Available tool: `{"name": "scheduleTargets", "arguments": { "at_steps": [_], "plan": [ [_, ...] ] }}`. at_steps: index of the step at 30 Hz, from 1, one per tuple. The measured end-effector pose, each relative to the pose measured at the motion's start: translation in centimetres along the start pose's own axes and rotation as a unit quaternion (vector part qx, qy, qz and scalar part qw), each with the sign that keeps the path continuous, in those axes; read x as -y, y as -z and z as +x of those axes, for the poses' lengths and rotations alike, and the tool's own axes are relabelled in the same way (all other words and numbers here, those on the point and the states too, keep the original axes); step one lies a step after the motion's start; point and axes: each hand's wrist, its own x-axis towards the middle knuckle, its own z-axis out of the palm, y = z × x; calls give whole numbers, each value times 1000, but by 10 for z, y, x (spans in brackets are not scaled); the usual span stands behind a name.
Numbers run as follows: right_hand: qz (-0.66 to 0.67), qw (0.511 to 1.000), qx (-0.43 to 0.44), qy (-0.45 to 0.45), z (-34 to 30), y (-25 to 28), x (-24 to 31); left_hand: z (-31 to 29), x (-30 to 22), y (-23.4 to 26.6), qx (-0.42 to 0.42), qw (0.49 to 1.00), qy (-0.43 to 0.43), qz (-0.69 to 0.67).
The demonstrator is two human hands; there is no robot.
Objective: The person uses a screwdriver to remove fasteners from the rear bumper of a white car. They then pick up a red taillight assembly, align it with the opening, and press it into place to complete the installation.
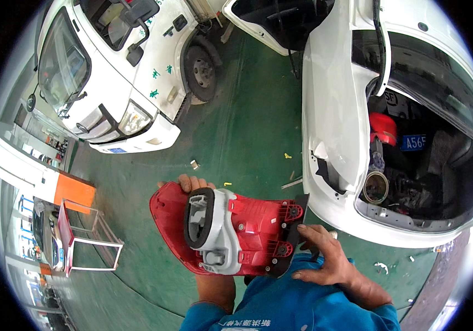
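Evidently the step in hand is one of holding and handling the lamp (258, 226), its back turned up toward the head camera. It is in the air before the person's blue shirt (308, 298), above the green floor (247, 127) and well clear of it. The left hand (191, 183) holds it: the forearm passes beneath, and fingers curl over the far edge at the red, pointed end. Most of that hand is hidden, so how firmly it grips I cannot tell. The right hand (330, 259) is wide, thumb and forefinger well apart at the other end. Its forefinger tip seems to touch the black strip (287, 236); whether the fingers underneath bear any weight does not show.

The grey frame (228, 220) faces up, with the black gasket (210, 207) around its opening, and nothing covers either. To the right stands the white car (330, 138), trunk open, with a dark gap (327, 174) at its rear corner, apart from the lamp. Across the floor is a white truck (137, 71).

As I judge it, any move from here calls for a secure left hold, since that side looks to carry the load, and for light right fingers along the strip.
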Motion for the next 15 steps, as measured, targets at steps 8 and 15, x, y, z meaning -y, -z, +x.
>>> {"name": "scheduleTargets", "arguments": {
  "at_steps": [8, 15],
  "plan": [
    [-63, 998, -21, 5, 2, -6, -16, -14, 0, -18, -111, 993, 40, 16],
    [-20, 999, 1, -39, 0, -6, -29, -16, 1, -7, -68, 998, 14, 7]
  ]
}}
